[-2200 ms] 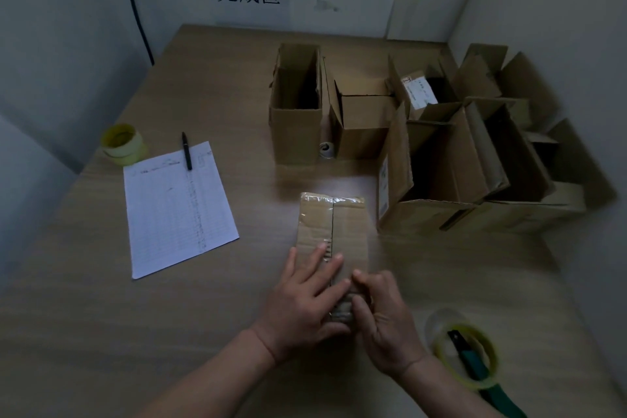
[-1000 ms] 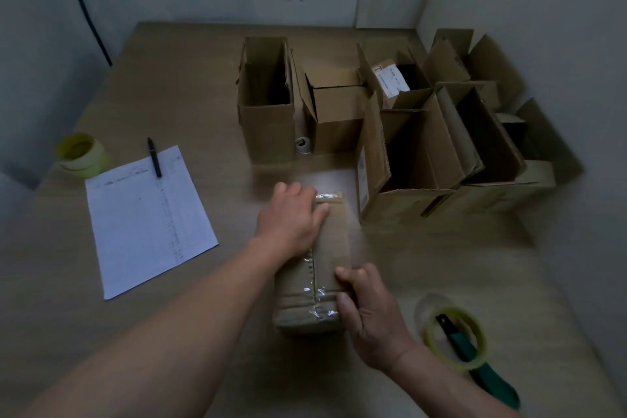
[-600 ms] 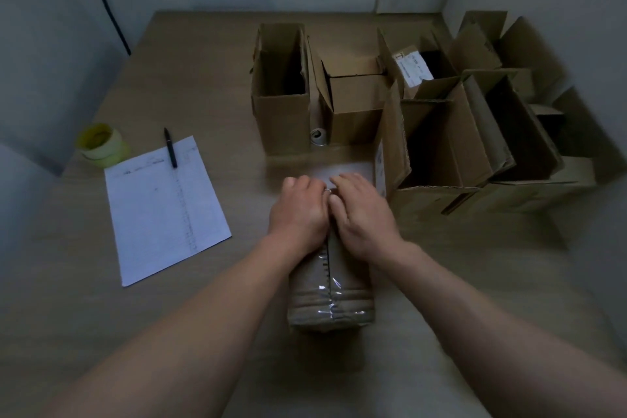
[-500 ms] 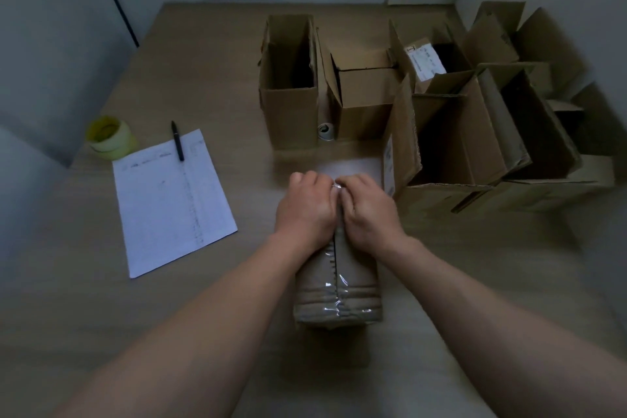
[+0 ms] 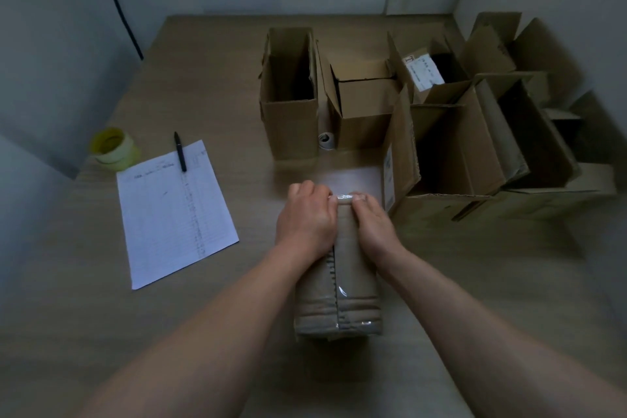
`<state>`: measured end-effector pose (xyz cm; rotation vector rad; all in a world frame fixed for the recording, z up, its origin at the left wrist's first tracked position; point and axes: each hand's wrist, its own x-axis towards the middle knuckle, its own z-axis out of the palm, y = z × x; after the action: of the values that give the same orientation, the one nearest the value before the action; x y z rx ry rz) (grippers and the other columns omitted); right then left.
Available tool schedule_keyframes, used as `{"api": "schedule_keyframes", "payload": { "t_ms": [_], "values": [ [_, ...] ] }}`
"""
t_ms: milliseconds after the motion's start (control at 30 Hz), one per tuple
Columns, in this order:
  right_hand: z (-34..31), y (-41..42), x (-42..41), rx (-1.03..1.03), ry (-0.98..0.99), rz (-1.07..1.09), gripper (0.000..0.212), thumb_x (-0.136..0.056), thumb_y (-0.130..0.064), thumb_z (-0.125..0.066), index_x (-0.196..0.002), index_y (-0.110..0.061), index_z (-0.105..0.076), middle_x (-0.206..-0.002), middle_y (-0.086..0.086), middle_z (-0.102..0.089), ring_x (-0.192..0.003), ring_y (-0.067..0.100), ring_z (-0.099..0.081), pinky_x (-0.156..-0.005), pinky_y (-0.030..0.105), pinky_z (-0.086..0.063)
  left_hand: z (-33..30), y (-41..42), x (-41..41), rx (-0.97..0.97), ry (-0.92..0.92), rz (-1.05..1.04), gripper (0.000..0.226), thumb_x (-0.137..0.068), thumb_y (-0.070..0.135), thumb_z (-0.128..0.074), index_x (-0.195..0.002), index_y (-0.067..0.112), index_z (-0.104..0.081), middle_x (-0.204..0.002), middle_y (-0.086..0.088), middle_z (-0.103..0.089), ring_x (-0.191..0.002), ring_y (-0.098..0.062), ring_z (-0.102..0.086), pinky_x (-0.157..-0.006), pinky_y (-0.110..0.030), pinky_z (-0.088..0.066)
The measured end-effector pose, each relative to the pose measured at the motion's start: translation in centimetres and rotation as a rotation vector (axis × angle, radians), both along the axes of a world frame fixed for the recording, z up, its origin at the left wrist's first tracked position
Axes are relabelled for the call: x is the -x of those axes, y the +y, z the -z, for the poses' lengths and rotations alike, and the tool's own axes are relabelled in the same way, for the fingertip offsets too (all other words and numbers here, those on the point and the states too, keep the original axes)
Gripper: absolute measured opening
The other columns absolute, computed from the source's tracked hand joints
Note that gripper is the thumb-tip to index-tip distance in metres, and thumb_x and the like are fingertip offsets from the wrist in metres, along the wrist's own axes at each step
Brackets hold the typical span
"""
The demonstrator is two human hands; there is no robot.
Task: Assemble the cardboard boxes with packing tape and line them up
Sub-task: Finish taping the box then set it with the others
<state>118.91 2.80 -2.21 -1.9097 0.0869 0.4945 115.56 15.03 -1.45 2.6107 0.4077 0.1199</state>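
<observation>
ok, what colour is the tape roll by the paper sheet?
Yellow: the tape roll sits at the table's left edge; the head view shows it best.

Both forearms were bare up to the bottom edge of the frame, with no sleeve showing. The left hand (image 5: 307,215) and the right hand (image 5: 373,222) wore no gloves, and neither wrist carried a watch or band. Short, unpainted nails showed on the thumbs.

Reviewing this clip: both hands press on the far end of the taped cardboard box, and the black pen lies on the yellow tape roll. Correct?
Not quite. In the head view the black pen lies on the white paper sheet, beside the yellow tape roll. Both the left hand and right hand do press the taped cardboard box.
</observation>
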Motion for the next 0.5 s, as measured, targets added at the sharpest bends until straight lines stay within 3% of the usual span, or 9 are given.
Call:
{"api": "schedule_keyframes", "payload": {
  "t_ms": [67, 167, 233, 300, 400, 500],
  "values": [
    [-0.3, -0.6, 0.6, 0.242, -0.001, -0.126, 0.047, -0.095, -0.054, -0.046, -0.13, -0.025, -0.053, -0.124, 0.006, -0.062, -0.118, 0.03, -0.056, -0.091, 0.032, -0.042, 0.0, -0.1, 0.0, -0.026, 0.025, 0.012, 0.027, -0.101, 0.035, -0.038, -0.096, 0.015, -0.056, -0.108, -0.009, -0.054, -0.109, -0.029, -0.043, -0.083, -0.042, -0.042],
    [-1.1, -1.8, 1.1, 0.53, -0.075, -0.238, 0.061, -0.091, -0.065, -0.04, -0.129, -0.018, -0.052, -0.131, 0.012, -0.059, -0.12, 0.033, -0.055, -0.094, 0.038, -0.045, 0.3, -0.2, 0.0, -0.047, 0.028, 0.036, 0.028, -0.101, 0.035, -0.037, -0.097, 0.014, -0.055, -0.109, -0.01, -0.054, -0.109, -0.029, -0.041, -0.083, -0.042, -0.041],
    [-1.8, -1.6, 0.5, 0.435, -0.277, -0.171, 0.056, -0.095, -0.054, -0.044, -0.137, -0.018, -0.047, -0.14, 0.009, -0.051, -0.129, 0.028, -0.048, -0.102, 0.038, -0.041, 0.4, 0.0, 0.0, -0.059, 0.007, 0.052, 0.028, -0.101, 0.035, -0.038, -0.096, 0.013, -0.055, -0.108, -0.011, -0.054, -0.108, -0.031, -0.041, -0.082, -0.043, -0.041],
    [-1.8, -0.7, -0.7, 0.325, -0.44, -0.249, 0.045, -0.1, -0.034, -0.047, -0.139, -0.011, -0.049, -0.142, 0.009, -0.05, -0.133, 0.025, -0.045, -0.105, 0.032, -0.035, 0.6, 0.1, 0.1, -0.073, -0.016, 0.071, 0.029, -0.101, 0.035, -0.039, -0.096, 0.012, -0.056, -0.107, -0.013, -0.054, -0.106, -0.033, -0.042, -0.083, -0.044, -0.042],
    [-0.2, 0.7, -1.5, 0.261, -0.519, -0.312, 0.024, -0.1, -0.018, -0.047, -0.097, -0.008, -0.069, -0.098, 0.012, -0.066, -0.1, 0.029, -0.059, -0.082, 0.032, -0.037, 0.8, 0.2, 0.1, -0.056, -0.048, 0.074, 0.037, -0.099, 0.039, -0.034, -0.094, 0.011, -0.058, -0.104, -0.014, -0.056, -0.103, -0.034, -0.043, -0.084, -0.045, -0.043],
    [1.1, 0.7, -1.7, 0.166, -0.39, -0.22, 0.03, -0.098, -0.024, -0.046, -0.079, -0.01, -0.064, -0.083, 0.008, -0.065, -0.084, 0.026, -0.059, -0.076, 0.041, -0.046, 1.7, 0.8, -0.1, 0.001, -0.083, 0.035, 0.048, -0.093, 0.047, -0.028, -0.09, 0.013, -0.062, -0.099, -0.013, -0.058, -0.1, -0.034, -0.049, -0.086, -0.044, -0.043]
  ]
}}
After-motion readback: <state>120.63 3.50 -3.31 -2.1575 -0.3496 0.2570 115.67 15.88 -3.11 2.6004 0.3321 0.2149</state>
